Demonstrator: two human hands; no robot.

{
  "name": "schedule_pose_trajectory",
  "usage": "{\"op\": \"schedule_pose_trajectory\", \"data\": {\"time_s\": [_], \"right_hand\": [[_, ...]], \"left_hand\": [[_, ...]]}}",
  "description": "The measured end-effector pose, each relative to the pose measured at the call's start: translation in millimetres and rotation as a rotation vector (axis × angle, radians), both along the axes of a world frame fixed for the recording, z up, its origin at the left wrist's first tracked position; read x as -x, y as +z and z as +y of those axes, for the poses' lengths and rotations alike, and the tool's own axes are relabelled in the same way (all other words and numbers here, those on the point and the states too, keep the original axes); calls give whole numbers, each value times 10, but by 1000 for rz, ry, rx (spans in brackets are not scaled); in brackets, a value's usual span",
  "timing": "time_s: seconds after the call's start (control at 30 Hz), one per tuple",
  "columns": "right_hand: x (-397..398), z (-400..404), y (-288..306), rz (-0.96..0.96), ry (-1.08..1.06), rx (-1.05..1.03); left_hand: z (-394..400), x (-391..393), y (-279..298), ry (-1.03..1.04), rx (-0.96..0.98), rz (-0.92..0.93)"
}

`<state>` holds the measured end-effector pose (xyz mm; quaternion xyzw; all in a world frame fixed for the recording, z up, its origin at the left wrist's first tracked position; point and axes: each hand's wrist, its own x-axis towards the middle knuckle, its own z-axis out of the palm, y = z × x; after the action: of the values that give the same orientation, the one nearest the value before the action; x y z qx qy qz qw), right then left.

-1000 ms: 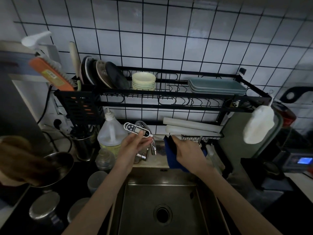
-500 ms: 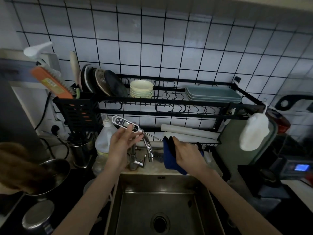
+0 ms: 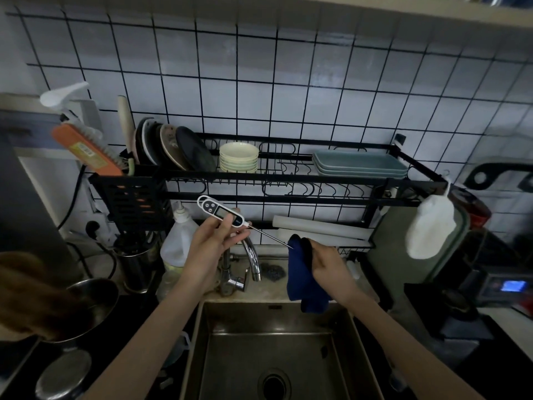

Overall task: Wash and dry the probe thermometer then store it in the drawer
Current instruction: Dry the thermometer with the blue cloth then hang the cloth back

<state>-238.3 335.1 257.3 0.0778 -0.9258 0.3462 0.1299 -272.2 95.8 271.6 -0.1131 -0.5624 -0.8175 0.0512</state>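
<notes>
The white probe thermometer [image 3: 217, 210] has a dark display and a thin metal probe that slants down to the right. My left hand [image 3: 215, 241] pinches its body above the tap. The probe's tip reaches the top fold of a dark blue cloth [image 3: 301, 272]. My right hand [image 3: 328, 264] grips that cloth, which hangs over the sink's back edge. No drawer is in view.
A steel sink [image 3: 271, 356] lies below, with a chrome tap [image 3: 251, 258] behind it. A black dish rack [image 3: 288, 180] with plates and bowls spans the wall. A soap bottle [image 3: 178, 241], a utensil holder [image 3: 135, 264] and pots [image 3: 95, 298] stand at the left.
My left hand has drawn the thermometer up and to the left, so more of the probe shows outside the cloth. My right hand has kept hold of the cloth.
</notes>
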Motion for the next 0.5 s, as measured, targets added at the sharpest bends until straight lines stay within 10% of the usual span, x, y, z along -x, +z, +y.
{"op": "schedule_pose_trajectory", "data": {"time_s": [0.5], "right_hand": [[2, -35, 57, -373, -313, 1033]], "left_hand": [[113, -69, -30, -88, 14, 141]]}}
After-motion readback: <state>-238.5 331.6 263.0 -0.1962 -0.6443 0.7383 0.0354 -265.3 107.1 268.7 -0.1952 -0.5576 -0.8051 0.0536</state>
